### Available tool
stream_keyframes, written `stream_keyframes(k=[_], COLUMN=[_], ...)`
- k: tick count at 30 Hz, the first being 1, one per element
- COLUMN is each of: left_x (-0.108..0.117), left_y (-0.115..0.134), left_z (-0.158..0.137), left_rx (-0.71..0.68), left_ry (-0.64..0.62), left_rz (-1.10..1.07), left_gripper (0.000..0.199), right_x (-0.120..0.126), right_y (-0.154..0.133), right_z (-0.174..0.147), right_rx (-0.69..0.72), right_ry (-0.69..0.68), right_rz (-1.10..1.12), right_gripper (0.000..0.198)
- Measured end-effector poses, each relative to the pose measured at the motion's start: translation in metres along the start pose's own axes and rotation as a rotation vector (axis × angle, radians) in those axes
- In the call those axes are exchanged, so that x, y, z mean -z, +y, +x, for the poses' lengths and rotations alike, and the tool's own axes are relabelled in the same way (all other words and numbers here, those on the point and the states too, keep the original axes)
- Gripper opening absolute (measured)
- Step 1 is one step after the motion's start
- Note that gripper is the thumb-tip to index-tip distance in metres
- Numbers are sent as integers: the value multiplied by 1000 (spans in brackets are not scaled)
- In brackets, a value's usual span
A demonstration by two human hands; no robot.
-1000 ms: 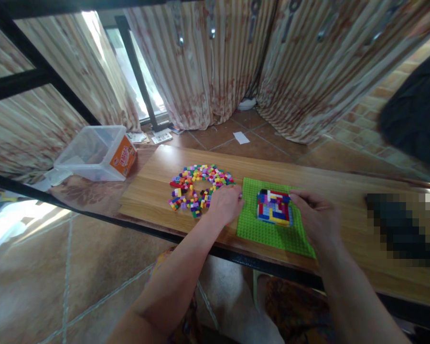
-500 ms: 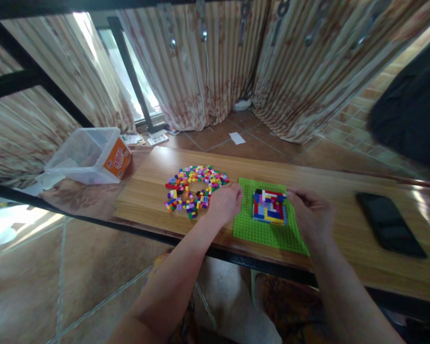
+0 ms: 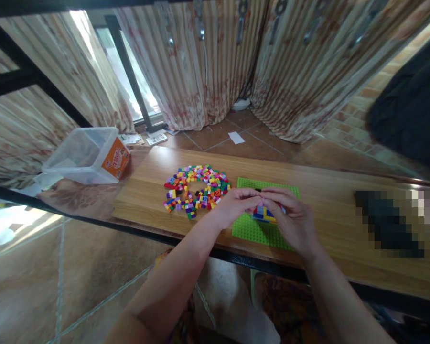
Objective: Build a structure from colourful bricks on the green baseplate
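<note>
Left hand [image 3: 241, 201] has crossed green baseplate's [image 3: 246, 230] left edge, meeting right hand [image 3: 294, 216]. Fingertips pinched, contents unclear; brick build [image 3: 263, 216] under them, front exposed.

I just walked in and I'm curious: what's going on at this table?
A person's left hand and right hand meet over a colourful build on a green baseplate, partly covering it; whether they grip anything is hard to tell. Loose bricks lie in a rough ring to the left, on the same table.
</note>
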State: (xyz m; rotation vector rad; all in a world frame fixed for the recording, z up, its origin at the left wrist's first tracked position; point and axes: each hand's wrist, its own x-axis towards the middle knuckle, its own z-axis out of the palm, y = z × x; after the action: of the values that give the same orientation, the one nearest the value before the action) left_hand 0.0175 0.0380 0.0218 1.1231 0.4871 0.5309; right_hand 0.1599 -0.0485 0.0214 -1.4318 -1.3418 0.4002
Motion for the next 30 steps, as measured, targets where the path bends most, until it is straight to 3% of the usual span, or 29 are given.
stream_keyframes(k=[10,16,20,30], left_x=[-3,-4,-4,0], left_y=[-8,-1,-4,-12], left_z=[4,7,11,13], left_rx=[21,110,123,67], left_ry=[25,286,404,353], left_rz=[-131,-1,53,143], left_gripper=[27,3,8,10], right_x=[6,31,40,33], right_y=[-3,22,39,52], right_z=[2,7,6,7], right_rx=[-23,-9,-18,-109], right_ry=[10,90,28,14], right_rz=[1,-255,-363,-328], right_gripper=[13,17,18,18])
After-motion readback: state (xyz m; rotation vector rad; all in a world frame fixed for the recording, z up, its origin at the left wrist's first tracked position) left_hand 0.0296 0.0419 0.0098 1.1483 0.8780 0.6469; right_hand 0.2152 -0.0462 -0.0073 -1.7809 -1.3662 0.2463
